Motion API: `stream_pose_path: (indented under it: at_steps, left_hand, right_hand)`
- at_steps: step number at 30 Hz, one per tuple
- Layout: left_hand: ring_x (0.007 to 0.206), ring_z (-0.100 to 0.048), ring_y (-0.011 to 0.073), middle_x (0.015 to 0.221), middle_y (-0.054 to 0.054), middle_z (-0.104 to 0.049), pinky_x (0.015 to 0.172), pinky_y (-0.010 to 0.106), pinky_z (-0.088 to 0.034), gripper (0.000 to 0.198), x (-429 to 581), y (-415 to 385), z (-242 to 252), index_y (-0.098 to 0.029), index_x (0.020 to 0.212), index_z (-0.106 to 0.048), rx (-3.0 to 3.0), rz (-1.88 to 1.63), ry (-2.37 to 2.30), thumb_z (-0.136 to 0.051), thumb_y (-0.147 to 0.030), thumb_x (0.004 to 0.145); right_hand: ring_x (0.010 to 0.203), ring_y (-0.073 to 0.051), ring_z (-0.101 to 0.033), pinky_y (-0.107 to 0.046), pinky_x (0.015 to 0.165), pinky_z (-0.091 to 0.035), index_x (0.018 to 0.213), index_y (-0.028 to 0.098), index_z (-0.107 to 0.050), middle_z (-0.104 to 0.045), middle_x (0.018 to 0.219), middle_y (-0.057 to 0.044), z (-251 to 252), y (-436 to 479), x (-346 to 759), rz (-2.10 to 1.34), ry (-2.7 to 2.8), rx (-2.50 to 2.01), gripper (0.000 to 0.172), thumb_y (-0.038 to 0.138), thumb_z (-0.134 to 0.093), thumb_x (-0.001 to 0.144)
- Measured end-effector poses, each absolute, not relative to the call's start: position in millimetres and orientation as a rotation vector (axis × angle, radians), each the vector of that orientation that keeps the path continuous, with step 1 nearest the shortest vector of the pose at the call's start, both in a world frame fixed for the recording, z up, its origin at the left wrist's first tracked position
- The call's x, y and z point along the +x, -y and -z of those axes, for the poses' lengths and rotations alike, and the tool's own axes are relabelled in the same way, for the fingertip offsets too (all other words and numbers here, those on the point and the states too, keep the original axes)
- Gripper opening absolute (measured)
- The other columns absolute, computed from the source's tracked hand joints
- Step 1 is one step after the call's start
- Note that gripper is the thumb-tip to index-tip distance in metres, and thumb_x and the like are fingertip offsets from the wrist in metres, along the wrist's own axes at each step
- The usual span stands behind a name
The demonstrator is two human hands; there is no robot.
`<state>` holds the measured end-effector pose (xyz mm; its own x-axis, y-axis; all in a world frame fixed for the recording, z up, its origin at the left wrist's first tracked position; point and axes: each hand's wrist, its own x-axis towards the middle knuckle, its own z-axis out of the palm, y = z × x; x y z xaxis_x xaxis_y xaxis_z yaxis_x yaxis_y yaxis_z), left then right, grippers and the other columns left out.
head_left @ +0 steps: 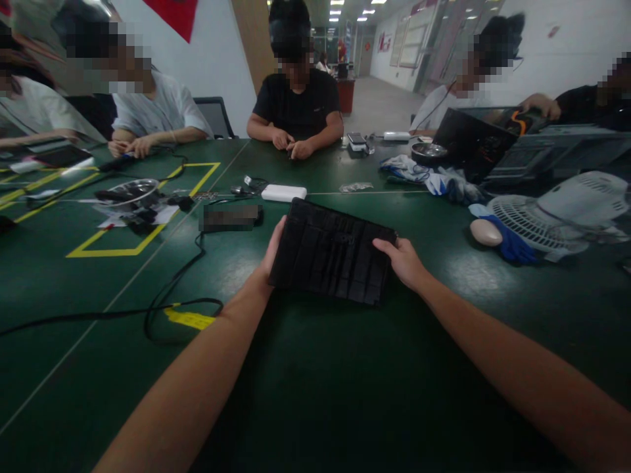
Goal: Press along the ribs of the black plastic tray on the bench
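Note:
A flat, black rectangular panel (332, 253) with raised ribs and a small fitting near its middle is held up above the green table, tilted with its face toward me. My left hand (276, 251) grips its left edge, the fingers mostly hidden behind it. At the right edge, my right hand (403, 261) holds it with the thumb on the front face and the other fingers out of sight behind. What exactly the panel belongs to cannot be made out.
Beyond the panel lie a white power bank (284, 193) and a power strip (231, 217) with a black cable. A white fan (537, 220) lies at right near gloves (428, 176). Metal bowl (135, 192) stands at left. Several people sit around the table.

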<state>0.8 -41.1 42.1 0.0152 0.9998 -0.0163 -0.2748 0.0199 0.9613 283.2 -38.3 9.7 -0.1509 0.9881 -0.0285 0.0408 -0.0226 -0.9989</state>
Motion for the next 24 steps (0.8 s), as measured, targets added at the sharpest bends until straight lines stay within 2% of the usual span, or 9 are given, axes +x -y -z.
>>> stream_pose_path:
  at_steps: [2,4,7,9,11,13,16,19,24]
  left_hand:
    - [0.111,-0.067,0.0379,0.104,0.013,-0.074,0.09,0.053,-0.056,0.068,-3.5,42.9,-42.2,-0.018,0.108,-0.072,0.99,-1.248,-1.005,-0.048,-0.077,0.086]
    - [0.109,-0.068,0.0415,0.094,0.012,-0.076,0.088,0.054,-0.056,0.072,-6.9,45.6,-41.0,-0.02,0.104,-0.073,1.013,-1.166,-1.013,-0.055,-0.083,0.074]
    - [0.102,-0.071,0.0402,0.089,0.01,-0.076,0.086,0.052,-0.057,0.058,-8.1,49.4,-37.0,-0.022,0.102,-0.073,1.048,-0.962,-1.014,-0.077,-0.061,0.06]
    - [0.097,-0.072,0.0376,0.091,0.009,-0.077,0.085,0.05,-0.057,0.051,-6.6,51.1,-34.1,-0.022,0.101,-0.073,1.052,-0.891,-1.039,-0.082,-0.04,0.055]
    - [0.094,-0.072,0.0345,0.093,0.008,-0.077,0.086,0.049,-0.056,0.048,-4.0,52.2,-31.9,-0.021,0.1,-0.073,1.077,-0.907,-1.082,-0.081,-0.028,0.052]
    - [0.093,-0.071,0.032,0.093,0.008,-0.076,0.088,0.048,-0.055,0.046,-0.7,53.1,-31.1,-0.02,0.098,-0.073,1.107,-0.931,-1.119,-0.08,-0.023,0.052]
    - [0.091,-0.071,0.0299,0.093,0.007,-0.075,0.088,0.047,-0.054,0.042,4.7,54.6,-31.7,-0.019,0.096,-0.072,1.111,-0.971,-1.143,-0.08,-0.023,0.054]
    - [0.092,-0.07,0.0291,0.092,0.006,-0.075,0.087,0.046,-0.055,0.041,9.5,55.2,-32.5,-0.019,0.095,-0.072,1.113,-1.024,-1.139,-0.08,-0.022,0.055]
    - [0.088,-0.069,0.0257,0.09,0.002,-0.072,0.086,0.044,-0.056,0.041,13.9,52.0,-30.0,-0.02,0.092,-0.067,1.056,-1.217,-1.199,-0.077,-0.018,0.053]
  right_hand:
    - [0.093,-0.03,-0.074,-0.043,0.085,-0.062,0.087,0.021,-0.072,-0.078,0.093,-0.01,-10.4,34.4,290.0,-1.294,1.339,-1.228,0.047,0.064,-0.077,0.07]
    - [0.089,-0.029,-0.074,-0.043,0.082,-0.062,0.088,0.021,-0.072,-0.078,0.09,-0.01,-10.8,30.7,294.9,-1.274,1.336,-1.252,0.046,0.064,-0.076,0.07]
    - [0.084,-0.028,-0.073,-0.04,0.076,-0.061,0.087,0.02,-0.071,-0.077,0.085,-0.009,-10.0,26.8,299.5,-1.245,1.34,-1.251,0.045,0.063,-0.075,0.071]
    - [0.081,-0.027,-0.072,-0.039,0.075,-0.06,0.082,0.021,-0.07,-0.075,0.081,-0.008,-9.1,24.8,301.5,-1.201,1.354,-1.245,0.046,0.065,-0.072,0.073]
    - [0.081,-0.025,-0.07,-0.039,0.076,-0.058,0.078,0.022,-0.069,-0.073,0.079,-0.007,-8.4,22.1,303.9,-1.133,1.358,-1.221,0.049,0.071,-0.063,0.079]
    - [0.079,-0.023,-0.068,-0.037,0.074,-0.056,0.077,0.022,-0.068,-0.071,0.075,-0.006,-7.9,18.0,307.9,-1.067,1.345,-1.206,0.058,0.076,-0.049,0.085]
    - [0.063,-0.018,-0.06,-0.031,0.06,-0.049,0.075,0.022,-0.065,-0.062,0.065,-0.004,-7.4,9.8,317.6,-0.906,1.357,-1.322,0.067,0.077,-0.031,0.09]
    - [0.056,-0.015,-0.053,-0.029,0.055,-0.042,0.066,0.022,-0.059,-0.057,0.061,-0.001,-8.1,3.5,328.1,-0.672,1.455,-1.502,0.057,0.069,-0.039,0.09]
    - [0.055,-0.014,-0.049,-0.031,0.059,-0.039,0.051,0.023,-0.051,-0.051,0.054,0.001,-9.5,2.7,331.0,-0.531,1.694,-1.597,0.049,0.054,-0.053,0.088]
